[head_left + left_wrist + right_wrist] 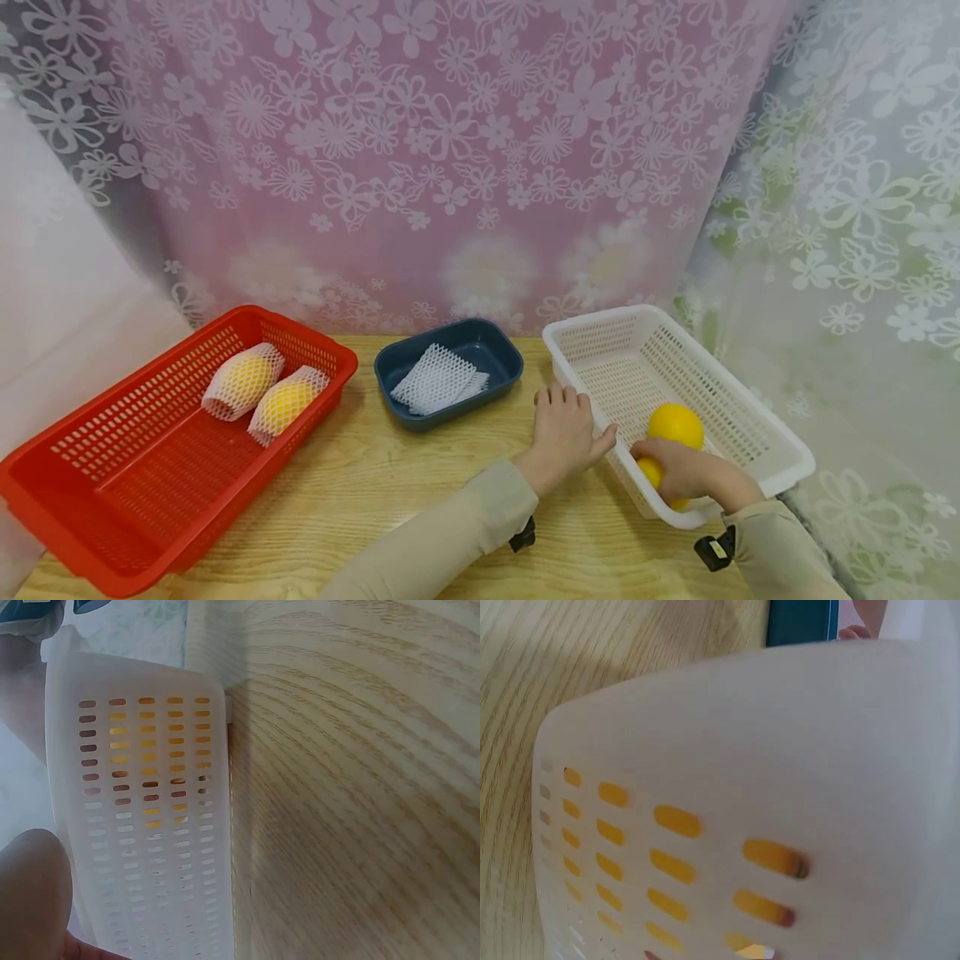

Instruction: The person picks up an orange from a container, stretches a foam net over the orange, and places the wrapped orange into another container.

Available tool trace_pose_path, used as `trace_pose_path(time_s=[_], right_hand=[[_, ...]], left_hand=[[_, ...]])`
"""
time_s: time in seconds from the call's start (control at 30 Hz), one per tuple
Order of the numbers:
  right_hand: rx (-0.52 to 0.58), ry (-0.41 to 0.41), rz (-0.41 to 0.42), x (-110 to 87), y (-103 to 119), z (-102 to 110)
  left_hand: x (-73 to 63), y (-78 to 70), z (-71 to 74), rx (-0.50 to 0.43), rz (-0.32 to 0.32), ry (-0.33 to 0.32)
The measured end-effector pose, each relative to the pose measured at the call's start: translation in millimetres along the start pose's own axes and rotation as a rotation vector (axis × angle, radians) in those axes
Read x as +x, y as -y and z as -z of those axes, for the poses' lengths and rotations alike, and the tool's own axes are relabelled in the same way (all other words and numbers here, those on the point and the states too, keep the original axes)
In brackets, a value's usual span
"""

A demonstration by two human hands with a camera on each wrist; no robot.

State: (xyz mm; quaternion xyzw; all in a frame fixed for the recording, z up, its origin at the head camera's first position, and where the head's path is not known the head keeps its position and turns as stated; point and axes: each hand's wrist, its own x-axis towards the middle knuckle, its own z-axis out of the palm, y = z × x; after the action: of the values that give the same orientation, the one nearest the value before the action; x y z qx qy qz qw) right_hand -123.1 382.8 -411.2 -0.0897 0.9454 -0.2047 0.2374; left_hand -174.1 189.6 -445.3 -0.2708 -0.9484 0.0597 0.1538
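My right hand (686, 471) reaches into the white basket (776, 454) at its near end, fingers curled round a yellow-orange orange (649, 472) that they partly hide. Just behind that hand, a second orange (677, 423) lies in the basket. Through the basket's slots, yellow-orange fruit (676, 821) shows in the right wrist view. My left hand (561, 433) rests by the basket's left long side, its fingers loosely extended and its thumb (34, 892) at the rim.
At the left, a red basket (168, 533) holds two yellow fruits (243, 379) in white foam net sleeves. Between the baskets stands a dark blue tray (491, 343) with flat foam nets (438, 379) in it. A flowered curtain (450, 167) hangs behind the wooden table (352, 483).
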Motion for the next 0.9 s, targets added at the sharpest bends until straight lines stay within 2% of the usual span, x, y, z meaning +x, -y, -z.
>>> trace_pose_path(time_s=[0.27, 0.47, 0.63, 0.9], right_hand=[[0.013, 0.001, -0.005, -2.8, -2, 1], [0.011, -0.015, 0.059, -6.6, 2, 5], [0.016, -0.034, 0.073, -12.5, 7, 13], [-0.042, -0.125, 0.125, -22.4, 18, 23]], left_hand=[[1.1, -2.4, -4.0, -0.015, -0.005, -0.035], [0.9, -1.3, -2.6, 0.003, -0.005, -0.026], [0.3, -1.1, -0.8, 0.030, -0.023, -0.036], [-0.2, -0.5, 3.3, 0.013, -0.022, -0.027]])
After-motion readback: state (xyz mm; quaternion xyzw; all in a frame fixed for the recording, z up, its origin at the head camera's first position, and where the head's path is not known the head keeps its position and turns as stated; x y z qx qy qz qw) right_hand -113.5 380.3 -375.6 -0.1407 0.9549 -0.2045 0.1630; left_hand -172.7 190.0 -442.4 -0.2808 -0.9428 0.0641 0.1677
